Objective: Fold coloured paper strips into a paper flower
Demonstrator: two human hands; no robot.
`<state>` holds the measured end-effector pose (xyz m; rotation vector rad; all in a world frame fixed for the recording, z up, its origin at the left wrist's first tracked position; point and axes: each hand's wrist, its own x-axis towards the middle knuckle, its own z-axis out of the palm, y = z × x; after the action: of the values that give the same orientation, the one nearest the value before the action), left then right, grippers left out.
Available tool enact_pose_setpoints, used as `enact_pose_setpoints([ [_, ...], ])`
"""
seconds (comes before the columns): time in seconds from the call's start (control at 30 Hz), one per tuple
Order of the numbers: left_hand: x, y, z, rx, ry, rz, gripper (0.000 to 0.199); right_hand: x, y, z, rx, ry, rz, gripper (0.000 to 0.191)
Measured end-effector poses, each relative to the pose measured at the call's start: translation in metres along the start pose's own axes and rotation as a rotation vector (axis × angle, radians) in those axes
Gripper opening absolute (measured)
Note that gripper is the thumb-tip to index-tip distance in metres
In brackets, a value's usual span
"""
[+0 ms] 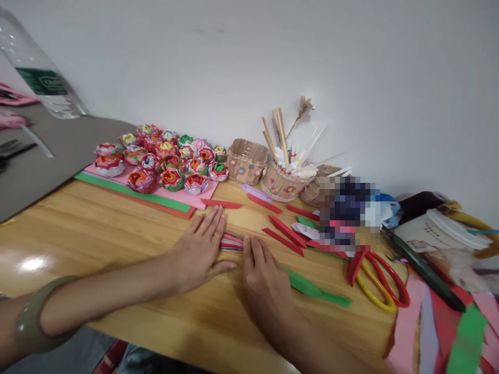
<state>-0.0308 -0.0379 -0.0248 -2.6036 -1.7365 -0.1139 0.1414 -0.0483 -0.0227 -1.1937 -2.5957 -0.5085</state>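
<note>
Strips [231, 242] of folded paper, red, pink and dark in colour, lie side by side in a narrow bundle on the wooden tabletop [42, 239], and the head view shows them in the middle, between the two hands. The left hand [202, 246] is laid flat at the left end of the bundle, its fingers straight and close together, the thumb spread apart. It wears a thin ring [216, 236], and on its forearm is a greenish bangle [41, 311]. The right hand [267, 278] has its fingers bent downward at the other end (whether it pinches the paper or only presses it, I cannot tell).

Just beyond the hands are several loose red pieces [287, 231], and a green strip [314, 288] is lying to the right of the right hand. Farther right are scissors [378, 288] with red and yellow handles, and near the corner there are coloured scraps [438, 324]. Behind the left hand, many paper flowers [171, 179] stand in rows on a pink sheet [205, 194]. To the right of them are a decorated basket [246, 162] and a second container [284, 185] holding wooden sticks [281, 135].
</note>
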Motion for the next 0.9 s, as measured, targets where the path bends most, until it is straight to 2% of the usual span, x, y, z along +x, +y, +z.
enact_pose_setpoints([
  [0.17,-0.003,-0.005,-0.003,0.027,0.007,0.013,0.092,-0.001,0.0,0.002,0.018,0.021,0.006,0.039],
  [0.33,0.001,0.004,-0.003,0.019,-0.08,-0.011,0.09,0.001,-0.002,0.004,-0.023,0.04,-0.018,0.038],
  [0.53,0.001,0.005,0.001,-0.009,-0.048,-0.018,0.089,0.002,-0.005,0.005,0.001,0.035,-0.004,0.039],
  [0.73,0.007,0.004,-0.017,-0.027,-0.084,0.028,0.094,0.0,-0.002,0.007,-0.029,0.074,-0.035,0.036],
  [0.8,0.011,0.005,-0.023,-0.098,-0.043,0.102,0.079,0.0,0.0,0.006,-0.055,0.105,-0.073,0.036],
  [0.9,0.016,0.005,-0.027,-0.24,0.024,0.263,0.037,0.001,0.002,0.005,-0.087,0.139,-0.11,0.036],
])
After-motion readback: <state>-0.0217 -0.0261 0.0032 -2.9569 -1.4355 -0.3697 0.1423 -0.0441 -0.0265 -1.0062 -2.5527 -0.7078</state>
